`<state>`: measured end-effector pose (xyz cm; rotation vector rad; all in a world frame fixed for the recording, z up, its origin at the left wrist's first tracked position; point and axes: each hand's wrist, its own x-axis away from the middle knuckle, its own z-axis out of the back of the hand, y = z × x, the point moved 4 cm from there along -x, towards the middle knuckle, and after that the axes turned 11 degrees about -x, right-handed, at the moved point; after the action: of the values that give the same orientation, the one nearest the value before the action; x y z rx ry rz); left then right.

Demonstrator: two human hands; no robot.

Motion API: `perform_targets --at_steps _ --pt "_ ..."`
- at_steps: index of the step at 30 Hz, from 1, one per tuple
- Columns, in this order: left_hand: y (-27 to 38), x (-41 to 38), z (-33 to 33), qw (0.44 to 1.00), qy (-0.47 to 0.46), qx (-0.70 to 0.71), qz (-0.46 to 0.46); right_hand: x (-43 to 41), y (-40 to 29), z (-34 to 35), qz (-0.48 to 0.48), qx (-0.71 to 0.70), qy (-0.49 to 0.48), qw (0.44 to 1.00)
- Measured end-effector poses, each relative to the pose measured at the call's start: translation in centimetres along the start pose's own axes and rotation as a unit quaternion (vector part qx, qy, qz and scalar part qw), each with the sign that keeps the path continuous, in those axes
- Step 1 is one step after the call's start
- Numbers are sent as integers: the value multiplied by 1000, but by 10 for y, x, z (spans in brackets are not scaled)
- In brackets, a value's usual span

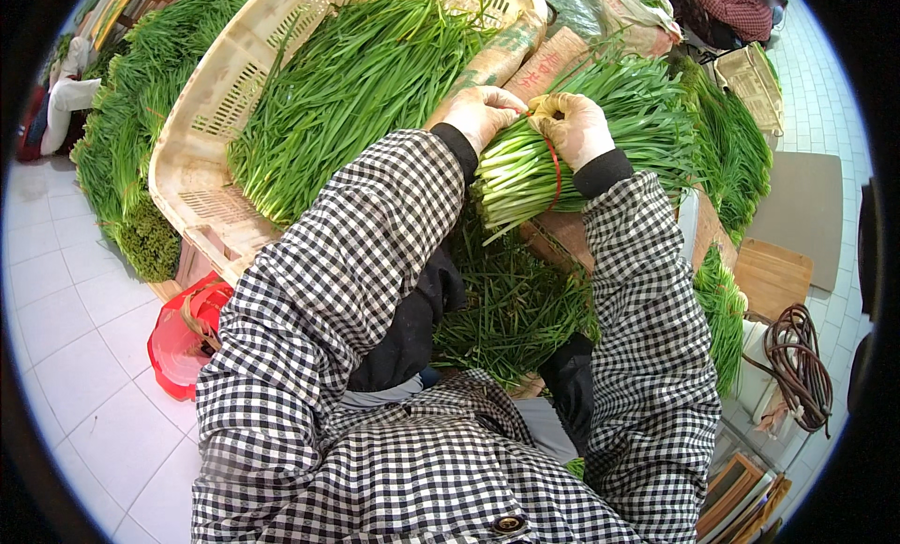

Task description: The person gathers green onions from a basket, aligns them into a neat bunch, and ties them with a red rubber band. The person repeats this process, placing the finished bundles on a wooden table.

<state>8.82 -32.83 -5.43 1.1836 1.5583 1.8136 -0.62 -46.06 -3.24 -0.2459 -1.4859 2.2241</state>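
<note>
A thick bundle of garlic chives (517, 161) lies before me, its pale stem ends to the left and green leaves to the right. A red tie (557, 171) wraps around the stems. My left hand (479, 114), in a thin glove, pinches one end of the tie at the top of the bundle. Close beside it, my right hand (575, 128) has thumb and forefinger pinched at the tie as well; its glove is stained yellowish at the fingertips. The tie's far side and the bundle's underside are hidden.
At my left stands a cream plastic crate (204, 150) of loose chives (351, 101). More chives are heaped beyond it (140, 115) and at right (735, 143). A red plastic bag (172, 347) rests on the tiled floor; a coiled hose or cable (794, 368) hangs at right. Another person (735, 10) sits far right.
</note>
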Motion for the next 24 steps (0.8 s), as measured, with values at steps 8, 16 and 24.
perform_targets --at_steps 8,16,24 --pt "-7 -1 0 999 -10 47 25 7 -13 2 29 59 43 997" --pt "0 2 -2 998 52 -22 -5 23 -43 -7 128 144 132 972" --pt "11 6 -1 985 101 -139 -8 19 -47 -6 64 216 93 970"
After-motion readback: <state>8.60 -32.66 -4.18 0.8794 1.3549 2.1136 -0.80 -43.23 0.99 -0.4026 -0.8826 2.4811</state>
